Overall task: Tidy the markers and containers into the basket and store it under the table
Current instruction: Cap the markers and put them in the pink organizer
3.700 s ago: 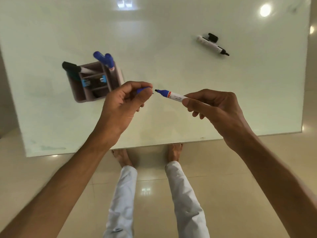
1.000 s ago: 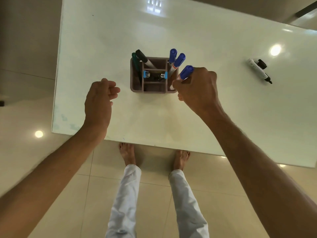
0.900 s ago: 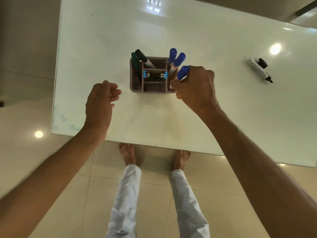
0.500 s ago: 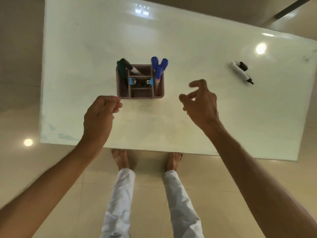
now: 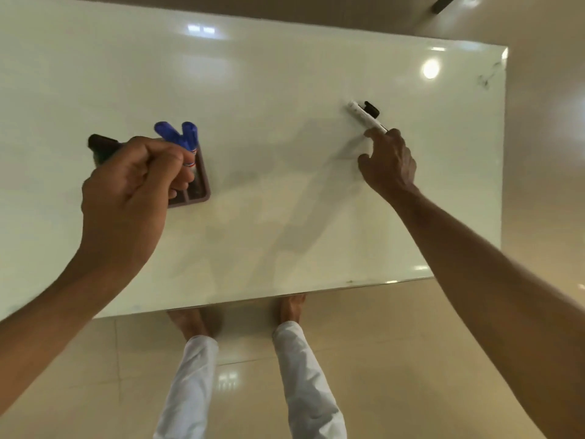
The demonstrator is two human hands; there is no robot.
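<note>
Glossy white table (image 5: pixel 285 90), beige tiles (image 5: pixel 395 359)

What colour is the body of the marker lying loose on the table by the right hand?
White, with a black tip, seen in the head view: the loose marker.

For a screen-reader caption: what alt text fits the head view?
The right hand reaches a white marker lying on the white table, fingertips at its tip. The left hand hovers curled over a brown organizer holding blue-capped markers.
</note>
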